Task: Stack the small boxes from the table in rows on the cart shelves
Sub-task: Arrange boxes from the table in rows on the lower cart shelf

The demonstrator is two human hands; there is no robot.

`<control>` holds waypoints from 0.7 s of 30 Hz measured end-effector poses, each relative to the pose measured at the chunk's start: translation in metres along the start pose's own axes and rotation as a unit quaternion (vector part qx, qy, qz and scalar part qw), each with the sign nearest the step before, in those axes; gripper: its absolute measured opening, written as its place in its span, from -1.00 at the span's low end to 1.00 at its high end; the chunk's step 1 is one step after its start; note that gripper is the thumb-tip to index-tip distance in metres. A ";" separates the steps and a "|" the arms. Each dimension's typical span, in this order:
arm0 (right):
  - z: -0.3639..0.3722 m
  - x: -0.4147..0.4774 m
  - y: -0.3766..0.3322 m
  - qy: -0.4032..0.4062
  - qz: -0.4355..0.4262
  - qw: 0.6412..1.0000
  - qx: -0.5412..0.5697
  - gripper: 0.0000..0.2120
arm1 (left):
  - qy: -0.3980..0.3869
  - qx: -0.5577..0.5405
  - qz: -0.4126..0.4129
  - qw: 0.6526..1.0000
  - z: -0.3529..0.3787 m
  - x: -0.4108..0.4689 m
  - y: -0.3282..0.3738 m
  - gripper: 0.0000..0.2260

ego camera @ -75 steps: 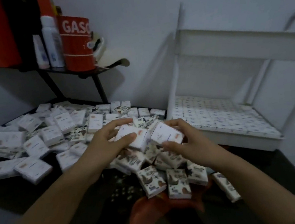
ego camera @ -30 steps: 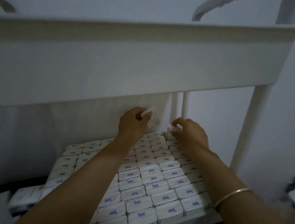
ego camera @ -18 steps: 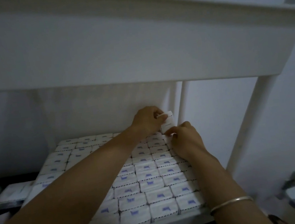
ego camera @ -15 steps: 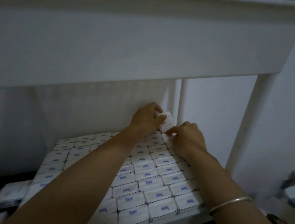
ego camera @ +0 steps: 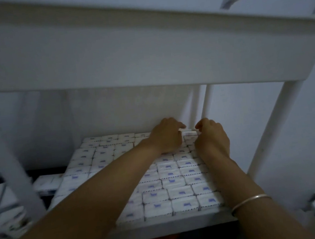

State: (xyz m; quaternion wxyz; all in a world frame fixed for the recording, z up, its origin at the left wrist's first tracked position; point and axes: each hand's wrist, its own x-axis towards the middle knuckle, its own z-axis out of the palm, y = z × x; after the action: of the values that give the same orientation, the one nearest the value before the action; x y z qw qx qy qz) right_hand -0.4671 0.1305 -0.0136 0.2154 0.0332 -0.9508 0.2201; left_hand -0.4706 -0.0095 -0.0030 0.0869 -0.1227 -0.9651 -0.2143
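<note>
**A:** What's different from half a second ago?

**B:** The small box [ego camera: 189, 133] was tipped up on edge between the two hands. Now it lies flat at the far right corner of the lower cart shelf [ego camera: 165, 225], and it seems to sit on top of the packed layer of boxes [ego camera: 181, 193].

**A:** And the grip?

**B:** Narrow on both sides. The left hand [ego camera: 166, 136] has its fingers curled onto the box's left end. The right hand [ego camera: 211, 138] is curled onto its right end. Neither has let go.

**A:** What does that mean for the job?

**B:** The bottom layer looks full, so I'd judge this box starts a second tier at the back. It still needs squaring to the row beneath, then releasing. More boxes [ego camera: 45, 182] wait on the worktop to the left.
</note>
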 end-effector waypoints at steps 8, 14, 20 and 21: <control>-0.030 -0.067 -0.086 0.016 -0.204 0.978 0.029 -0.78 | 0.131 -0.158 -0.081 0.976 -0.056 -0.191 -0.007 -0.70; -0.061 -0.173 -0.159 -0.115 -0.295 0.946 0.070 -0.82 | 0.151 -0.205 -0.157 0.954 -0.071 -0.337 -0.021 -0.72; -0.072 -0.258 -0.210 -0.219 -0.360 0.897 0.136 -0.84 | 0.176 -0.128 -0.216 0.952 -0.090 -0.450 -0.042 -0.65; -0.070 -0.270 -0.216 -0.241 -0.380 0.882 0.139 -0.82 | 0.184 -0.117 -0.220 0.951 -0.095 -0.466 -0.045 -0.65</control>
State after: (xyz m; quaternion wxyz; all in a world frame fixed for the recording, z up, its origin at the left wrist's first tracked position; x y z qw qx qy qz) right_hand -0.1615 -0.0428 0.0160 0.0402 0.4733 -0.8476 0.2366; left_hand -0.0273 -0.1833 -0.0389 0.1991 0.1253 -0.9035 -0.3582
